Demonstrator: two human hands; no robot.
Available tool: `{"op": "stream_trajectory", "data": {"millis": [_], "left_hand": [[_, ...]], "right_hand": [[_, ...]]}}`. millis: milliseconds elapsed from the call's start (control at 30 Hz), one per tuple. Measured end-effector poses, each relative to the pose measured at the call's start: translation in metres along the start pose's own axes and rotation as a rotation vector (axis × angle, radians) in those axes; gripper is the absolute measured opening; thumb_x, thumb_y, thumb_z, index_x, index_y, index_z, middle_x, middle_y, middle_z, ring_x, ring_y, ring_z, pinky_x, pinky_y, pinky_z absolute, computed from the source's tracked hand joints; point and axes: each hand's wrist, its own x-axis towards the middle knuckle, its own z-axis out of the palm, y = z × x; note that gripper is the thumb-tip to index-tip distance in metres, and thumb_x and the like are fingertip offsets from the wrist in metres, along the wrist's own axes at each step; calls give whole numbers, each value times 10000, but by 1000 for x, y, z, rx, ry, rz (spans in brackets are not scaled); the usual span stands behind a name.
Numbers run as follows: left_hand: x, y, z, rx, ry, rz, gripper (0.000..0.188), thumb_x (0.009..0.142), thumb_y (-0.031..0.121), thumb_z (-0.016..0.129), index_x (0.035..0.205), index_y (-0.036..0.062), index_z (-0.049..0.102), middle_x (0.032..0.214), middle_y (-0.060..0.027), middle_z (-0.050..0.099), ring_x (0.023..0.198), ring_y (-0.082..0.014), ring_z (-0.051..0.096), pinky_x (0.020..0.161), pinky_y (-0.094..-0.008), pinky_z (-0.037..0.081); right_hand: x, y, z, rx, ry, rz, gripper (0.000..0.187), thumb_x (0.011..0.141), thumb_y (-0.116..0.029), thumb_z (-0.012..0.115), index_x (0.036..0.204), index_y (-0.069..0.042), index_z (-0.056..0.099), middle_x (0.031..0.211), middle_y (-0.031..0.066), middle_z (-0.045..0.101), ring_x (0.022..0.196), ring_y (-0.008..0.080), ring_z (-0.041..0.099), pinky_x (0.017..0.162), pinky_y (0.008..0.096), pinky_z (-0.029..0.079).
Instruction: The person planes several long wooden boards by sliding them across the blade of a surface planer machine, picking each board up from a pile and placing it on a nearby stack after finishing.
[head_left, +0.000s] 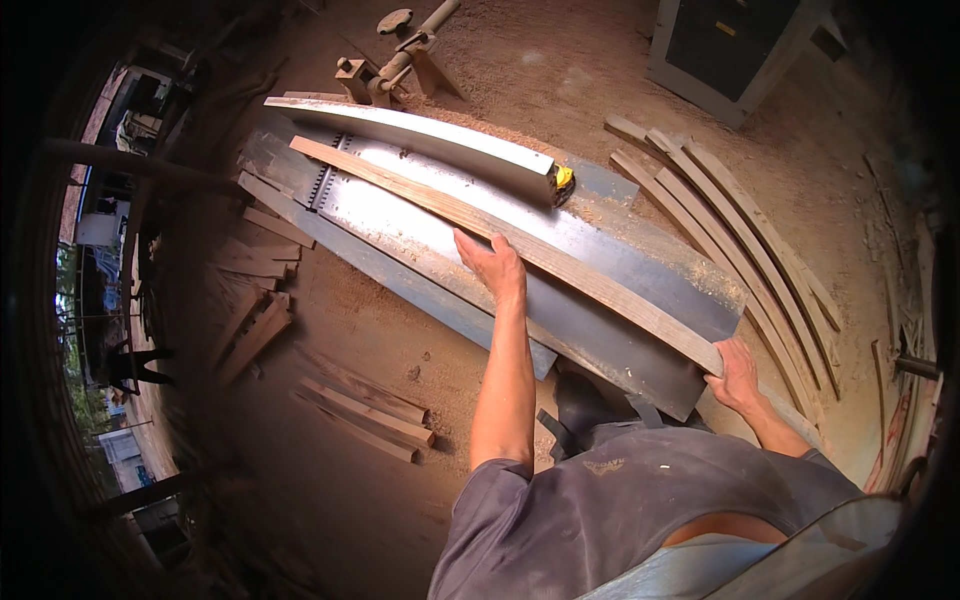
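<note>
A long wooden board (590, 262) lies lengthwise over the metal bed of a jointer (375, 215), its far end past the toothed cutter slot. My left hand (493, 268) is at the board's near side around mid-length, thumb and fingers against it; the undersides of the fingers are hidden. At the board's right end, my right hand (736, 376) is closed around the end, fingers partly hidden. Beyond the board stands the jointer's pale metal fence (430, 140), with a yellow-and-black piece (563, 185) at its right end.
Several curved wooden strips (740, 245) lie on the floor at right. Loose offcuts (262, 320) and more strips (370, 410) lie at left. A dark cabinet (725, 45) stands at the back right, and a stand with a round handle (395, 65) behind the fence. Sawdust covers the floor.
</note>
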Motion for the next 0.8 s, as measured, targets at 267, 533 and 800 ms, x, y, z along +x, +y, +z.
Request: {"op": "stream_trajectory", "data": {"millis": [267, 533, 800], "left_hand": [[-117, 6, 48, -137, 193, -96, 693, 986, 159, 416, 1549, -80, 92, 1615, -292, 144, 1508, -382, 170, 1241, -398, 145], [-314, 69, 144, -60, 112, -54, 651, 986, 76, 400, 1542, -93, 106, 1566, -356, 212, 1461, -447, 253, 1211, -414, 211], [-211, 72, 158, -49, 183, -10, 631, 970, 47, 388, 1523, -124, 136, 1590, -321, 192, 1493, -407, 196, 1241, -392, 148]], "right_hand": [[-277, 221, -75, -150, -92, 357, 443, 621, 41, 598, 1047, -12, 487, 939, 245, 528, 919, 481, 526, 784, 530, 429], [-411, 356, -119, -237, -72, 555, 488, 609, 154, 493, 1064, -5, 564, 971, 293, 629, 980, 508, 578, 840, 538, 463], [-316, 343, -114, -259, -92, 555, 456, 591, 150, 497, 990, -6, 652, 891, 282, 662, 901, 490, 627, 769, 524, 507]]}}
